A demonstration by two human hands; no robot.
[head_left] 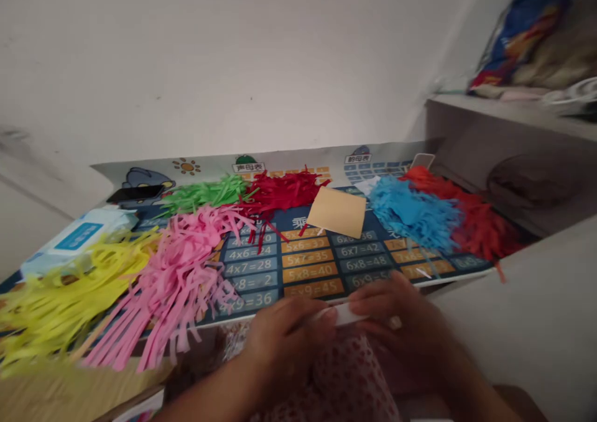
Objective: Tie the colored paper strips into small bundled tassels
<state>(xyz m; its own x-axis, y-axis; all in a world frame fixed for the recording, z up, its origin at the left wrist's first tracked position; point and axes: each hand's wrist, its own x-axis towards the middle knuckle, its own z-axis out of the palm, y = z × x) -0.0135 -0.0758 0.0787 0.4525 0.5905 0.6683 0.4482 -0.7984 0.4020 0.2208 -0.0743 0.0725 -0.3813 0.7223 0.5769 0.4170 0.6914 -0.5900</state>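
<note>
My left hand [286, 335] and my right hand [403, 319] meet at the near edge of the table mat [308, 260], both pinching a small white strip of paper [345, 313] between the fingertips. Piles of cut paper strips lie across the mat: yellow [60, 291] at the far left, pink [172, 279], green [205, 193], dark red [284, 192], blue [413, 214] and orange-red [476, 220]. A tan paper square [338, 212] lies flat in the middle of the mat, beyond my hands.
A pack of wet wipes [77, 238] sits at the left behind the yellow strips. A black phone [135, 193] lies at the back left. A white wall stands close behind the mat. A shelf [508, 108] with bags rises at the right.
</note>
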